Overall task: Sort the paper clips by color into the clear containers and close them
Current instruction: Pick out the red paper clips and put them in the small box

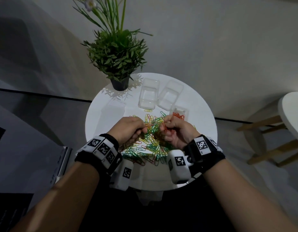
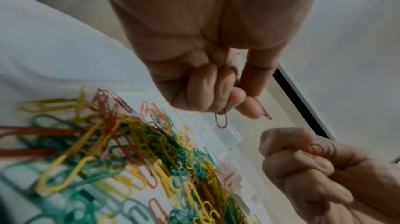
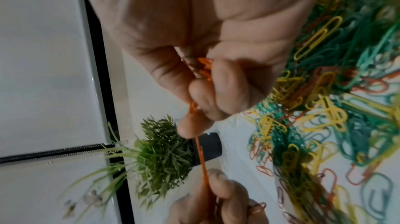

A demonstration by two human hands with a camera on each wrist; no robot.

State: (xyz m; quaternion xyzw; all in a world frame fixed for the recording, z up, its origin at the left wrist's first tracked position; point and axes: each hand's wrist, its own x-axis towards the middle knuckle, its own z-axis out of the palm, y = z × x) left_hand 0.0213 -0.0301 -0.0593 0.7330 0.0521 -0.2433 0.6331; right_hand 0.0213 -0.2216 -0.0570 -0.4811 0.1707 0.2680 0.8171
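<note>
A heap of green, yellow and red paper clips lies mid-table. My left hand hovers over its left side and pinches a few red clips between thumb and curled fingers. My right hand, just opposite, grips a bunch of red clips in its fist. One red clip runs between the two hands' fingertips. Two clear containers stand open behind the heap. A third container at the right holds red clips. A fourth clear container lies at the left.
A potted green plant stands at the back left of the round white table. A second white table with wooden legs is off to the right. Grey floor surrounds both.
</note>
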